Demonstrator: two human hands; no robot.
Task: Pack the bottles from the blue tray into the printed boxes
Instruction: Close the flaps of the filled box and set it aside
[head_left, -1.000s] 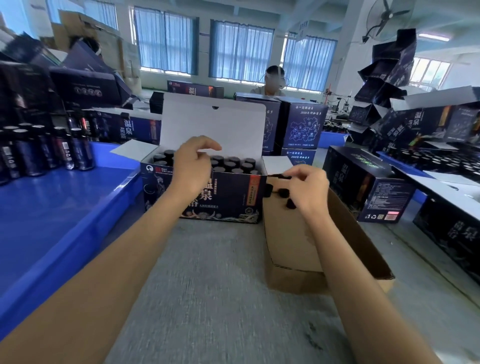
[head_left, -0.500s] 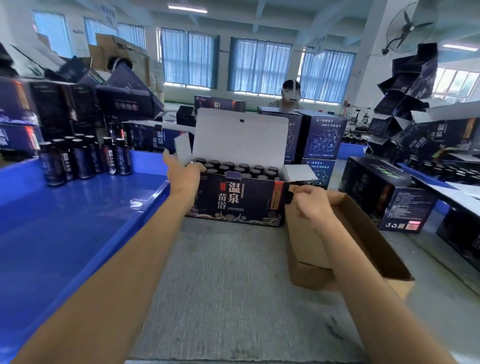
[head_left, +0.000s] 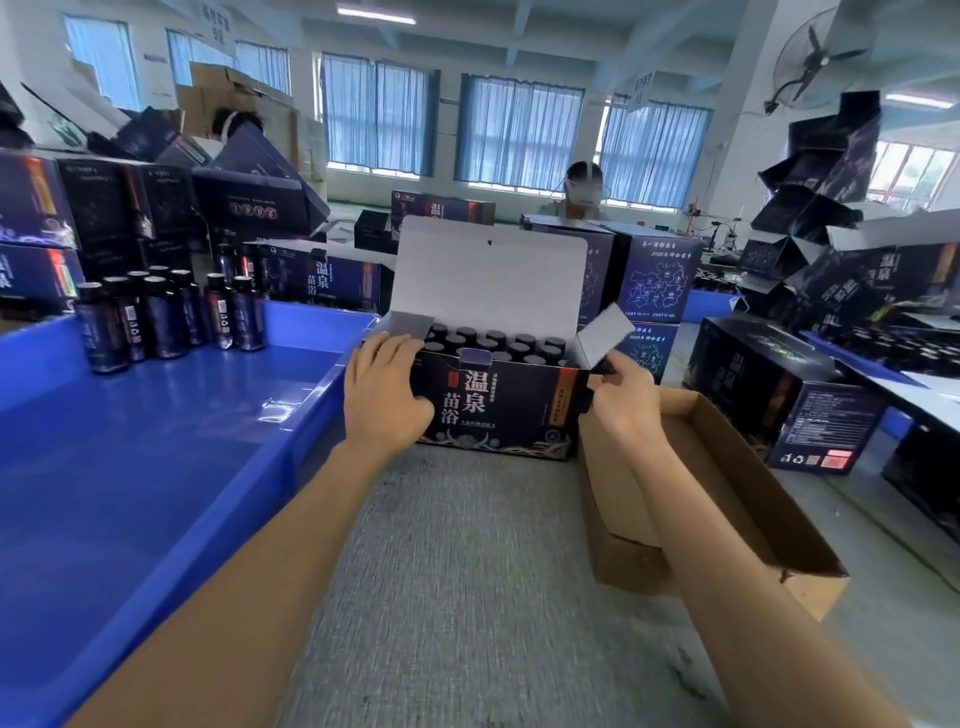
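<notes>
Can see only the black caps of the bottles (head_left: 493, 340) packed in the printed box (head_left: 519, 410), the bodies hidden behind its walls, and cannot read the small print along its front. Cannot make out the fingertips of the right hand (head_left: 626, 395), tucked behind the box's right end under the side flap (head_left: 605, 335), nor the near left corner covered by the left hand (head_left: 387, 395). Lose the blue tray (head_left: 156, 467) past the left and bottom edges, part of the brown carton (head_left: 727, 467) behind the right forearm, and the grey tabletop (head_left: 467, 597) to blur close in.
</notes>
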